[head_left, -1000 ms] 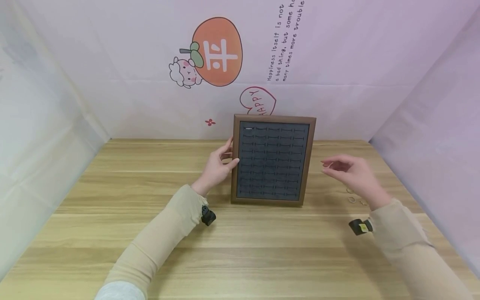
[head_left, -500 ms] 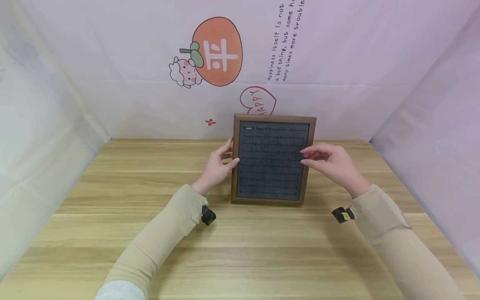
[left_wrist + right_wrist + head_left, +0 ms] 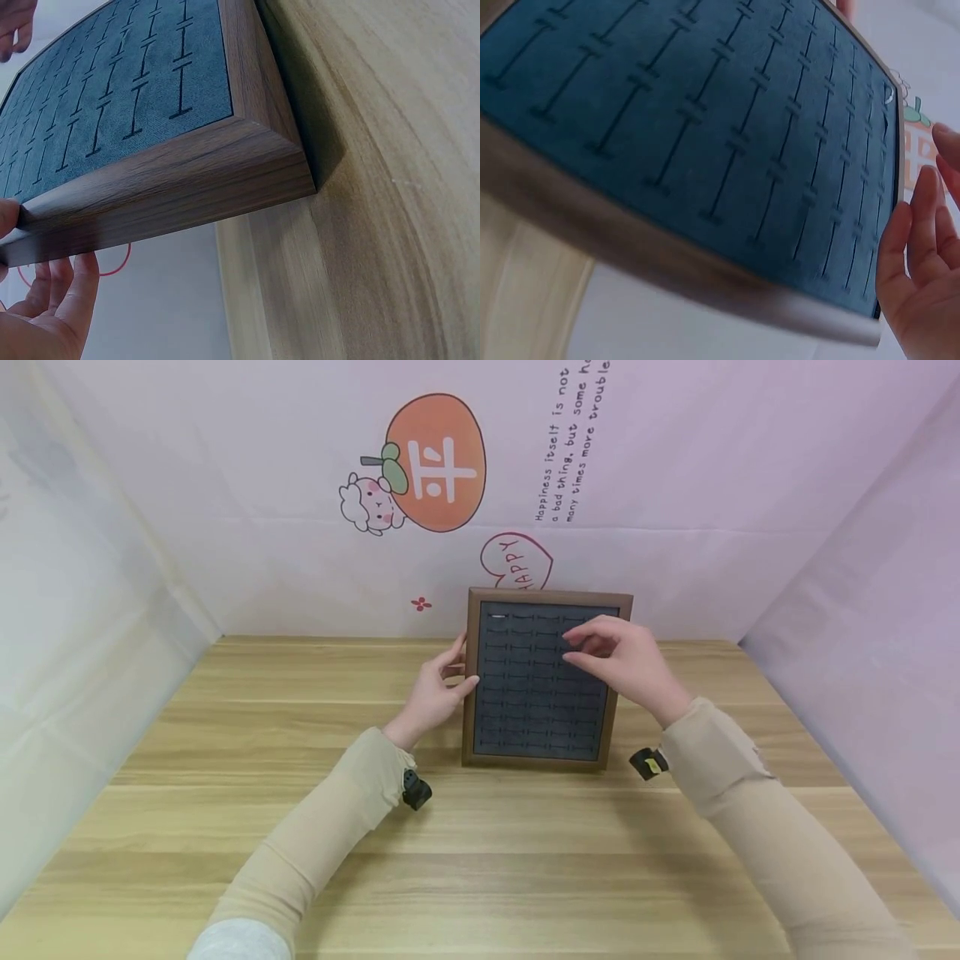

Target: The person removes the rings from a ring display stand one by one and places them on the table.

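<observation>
A ring display tray with a brown wood frame and dark slotted pad is held tilted up, its lower edge at the table. My left hand grips its left side, thumb on the front and fingers behind, as the left wrist view also shows. One silvery ring sits in the top left slot. My right hand is in front of the pad's upper right, thumb and forefinger in a pinch around a small ring that barely shows. In the right wrist view the fingers are near the tray's edge.
The tray stands on a wooden table before a white printed cloth backdrop. Cloth walls rise at left and right. Dark wrist cameras sit on both sleeves.
My right hand has moved left and up, from beside the tray to in front of its pad. Small rings on the table at right are now hidden by the right arm. Left hand and tray stay put.
</observation>
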`<action>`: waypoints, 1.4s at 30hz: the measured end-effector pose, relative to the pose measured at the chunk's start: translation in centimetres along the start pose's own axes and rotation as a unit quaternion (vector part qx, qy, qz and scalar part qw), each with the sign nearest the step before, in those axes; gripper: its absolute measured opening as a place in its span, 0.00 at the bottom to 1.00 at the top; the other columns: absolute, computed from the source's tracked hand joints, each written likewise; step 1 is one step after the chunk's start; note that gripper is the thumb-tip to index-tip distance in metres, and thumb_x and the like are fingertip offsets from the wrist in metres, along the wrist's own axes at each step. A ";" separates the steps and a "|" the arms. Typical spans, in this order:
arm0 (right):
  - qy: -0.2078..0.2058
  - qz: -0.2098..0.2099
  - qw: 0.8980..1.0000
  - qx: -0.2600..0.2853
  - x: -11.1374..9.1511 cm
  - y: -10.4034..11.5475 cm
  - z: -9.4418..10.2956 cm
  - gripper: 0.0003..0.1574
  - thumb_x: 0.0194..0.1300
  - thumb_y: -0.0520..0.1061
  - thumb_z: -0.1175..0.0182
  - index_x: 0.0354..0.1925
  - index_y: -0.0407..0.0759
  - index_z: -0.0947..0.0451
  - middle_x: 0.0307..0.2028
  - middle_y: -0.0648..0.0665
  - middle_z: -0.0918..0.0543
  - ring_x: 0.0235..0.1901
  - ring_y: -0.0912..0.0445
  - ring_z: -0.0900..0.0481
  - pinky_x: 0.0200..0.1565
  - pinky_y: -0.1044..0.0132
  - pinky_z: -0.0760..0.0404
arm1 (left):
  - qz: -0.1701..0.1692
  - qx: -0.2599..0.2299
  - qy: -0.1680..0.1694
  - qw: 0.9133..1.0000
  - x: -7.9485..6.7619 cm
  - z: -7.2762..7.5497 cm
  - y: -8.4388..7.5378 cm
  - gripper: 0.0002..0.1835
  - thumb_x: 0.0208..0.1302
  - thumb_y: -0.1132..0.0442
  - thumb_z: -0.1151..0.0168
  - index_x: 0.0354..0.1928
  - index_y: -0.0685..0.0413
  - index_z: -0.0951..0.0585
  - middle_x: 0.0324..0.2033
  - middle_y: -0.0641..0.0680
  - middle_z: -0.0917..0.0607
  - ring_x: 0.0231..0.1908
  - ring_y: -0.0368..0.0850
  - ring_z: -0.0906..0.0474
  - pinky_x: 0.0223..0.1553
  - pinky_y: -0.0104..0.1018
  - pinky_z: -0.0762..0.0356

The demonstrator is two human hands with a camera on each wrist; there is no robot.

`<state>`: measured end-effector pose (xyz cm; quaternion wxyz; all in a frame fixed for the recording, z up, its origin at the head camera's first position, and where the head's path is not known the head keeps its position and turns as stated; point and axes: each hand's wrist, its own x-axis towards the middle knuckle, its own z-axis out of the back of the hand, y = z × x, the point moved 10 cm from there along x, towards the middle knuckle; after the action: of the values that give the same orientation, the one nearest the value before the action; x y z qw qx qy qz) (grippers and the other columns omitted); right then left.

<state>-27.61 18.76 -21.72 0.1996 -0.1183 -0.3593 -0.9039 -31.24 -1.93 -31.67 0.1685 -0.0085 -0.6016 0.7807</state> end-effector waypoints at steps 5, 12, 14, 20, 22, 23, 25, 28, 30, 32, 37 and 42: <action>-0.017 -0.008 1.000 -0.011 1.4 0.9 -0.4 0.15 0.57 0.40 0.33 0.45 0.41 0.18 0.40 0.44 0.16 0.34 0.54 0.20 0.37 0.67 0.23 | 0.004 0.002 0.002 1.000 -0.1 -0.1 0.1 0.38 0.64 0.71 0.43 0.73 0.47 0.45 0.59 0.63 0.29 0.57 0.58 0.29 0.57 0.49 0.26; -0.017 -0.011 1.000 -0.009 2.9 1.6 -1.0 0.16 0.59 0.41 0.34 0.46 0.40 0.18 0.41 0.41 0.17 0.35 0.52 0.20 0.36 0.63 0.24 | 0.000 -0.003 0.002 1.000 -0.1 0.0 0.1 0.38 0.64 0.71 0.43 0.73 0.48 0.45 0.59 0.63 0.29 0.57 0.58 0.29 0.57 0.49 0.26; -0.017 -0.008 1.000 -0.012 3.2 1.9 -1.2 0.15 0.59 0.40 0.34 0.46 0.40 0.18 0.42 0.42 0.17 0.34 0.52 0.20 0.36 0.63 0.24 | -0.002 -0.002 0.003 1.000 0.0 -0.1 0.0 0.38 0.64 0.71 0.43 0.73 0.48 0.45 0.59 0.64 0.29 0.57 0.58 0.29 0.57 0.49 0.26; -0.023 0.011 0.999 -0.023 4.1 3.0 -2.1 0.15 0.58 0.39 0.34 0.46 0.40 0.18 0.43 0.42 0.17 0.35 0.51 0.20 0.39 0.58 0.20 | -0.005 0.004 0.001 1.000 -0.1 0.0 -0.1 0.38 0.64 0.71 0.42 0.73 0.48 0.45 0.59 0.64 0.29 0.57 0.58 0.28 0.57 0.49 0.26; -0.026 0.018 0.999 -0.028 4.4 3.4 -2.4 0.15 0.58 0.39 0.34 0.45 0.39 0.18 0.43 0.41 0.17 0.35 0.51 0.20 0.41 0.57 0.19 | -0.006 0.005 0.001 1.000 -0.1 0.0 -0.1 0.38 0.64 0.71 0.42 0.73 0.48 0.45 0.59 0.64 0.29 0.57 0.58 0.28 0.57 0.50 0.26; -0.028 0.020 0.999 -0.029 4.6 3.5 -2.6 0.15 0.58 0.39 0.34 0.45 0.39 0.18 0.43 0.41 0.17 0.35 0.50 0.20 0.41 0.56 0.19 | -0.006 0.005 0.001 1.000 -0.1 0.0 0.0 0.38 0.64 0.71 0.42 0.73 0.48 0.45 0.59 0.64 0.29 0.57 0.59 0.28 0.57 0.50 0.26; -0.030 0.022 0.999 -0.032 4.9 3.7 -2.9 0.15 0.57 0.39 0.33 0.45 0.39 0.18 0.43 0.42 0.18 0.35 0.51 0.20 0.41 0.57 0.18 | -0.006 0.002 0.000 1.000 -0.1 0.0 -0.1 0.38 0.64 0.71 0.42 0.73 0.48 0.45 0.59 0.64 0.29 0.57 0.59 0.29 0.56 0.50 0.26; -0.032 0.022 0.999 -0.039 5.3 4.0 -3.4 0.14 0.58 0.39 0.34 0.44 0.39 0.18 0.44 0.42 0.18 0.36 0.51 0.20 0.41 0.57 0.18 | -0.008 0.003 0.000 1.000 -0.1 0.0 -0.1 0.38 0.64 0.72 0.42 0.73 0.49 0.45 0.58 0.65 0.29 0.57 0.59 0.28 0.56 0.50 0.25; -0.032 0.021 0.998 -0.042 5.4 4.1 -3.7 0.14 0.58 0.38 0.34 0.45 0.38 0.18 0.44 0.41 0.18 0.36 0.50 0.20 0.41 0.57 0.18 | -0.007 0.005 0.000 1.000 -0.1 0.1 -0.2 0.38 0.64 0.71 0.42 0.73 0.49 0.45 0.58 0.65 0.29 0.56 0.59 0.28 0.56 0.50 0.25; -0.033 0.021 0.998 -0.049 5.5 4.3 -4.0 0.14 0.59 0.38 0.35 0.45 0.38 0.18 0.44 0.40 0.18 0.36 0.50 0.20 0.41 0.57 0.18 | -0.007 0.005 0.000 1.000 -0.1 0.0 -0.1 0.38 0.64 0.71 0.42 0.73 0.50 0.44 0.58 0.65 0.28 0.56 0.59 0.28 0.56 0.50 0.25; -0.039 0.012 0.996 -0.079 5.7 4.5 -4.6 0.13 0.60 0.39 0.36 0.44 0.37 0.17 0.43 0.41 0.18 0.36 0.50 0.20 0.41 0.57 0.18 | -0.005 0.000 0.001 1.000 -0.2 0.0 -0.2 0.37 0.64 0.72 0.43 0.73 0.50 0.44 0.58 0.66 0.29 0.56 0.60 0.28 0.56 0.51 0.26; -0.048 -0.011 0.994 -0.101 5.8 4.4 -4.9 0.11 0.62 0.40 0.38 0.44 0.38 0.17 0.43 0.42 0.19 0.38 0.50 0.20 0.42 0.57 0.19 | -0.005 0.000 0.003 1.000 -0.2 0.0 -0.3 0.38 0.64 0.72 0.43 0.73 0.50 0.45 0.59 0.65 0.30 0.57 0.59 0.29 0.57 0.51 0.26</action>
<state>-31.19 10.78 -20.49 0.1592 -0.1771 -0.2762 -0.9311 -30.93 -1.89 -31.44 0.1747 -0.0078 -0.6015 0.7795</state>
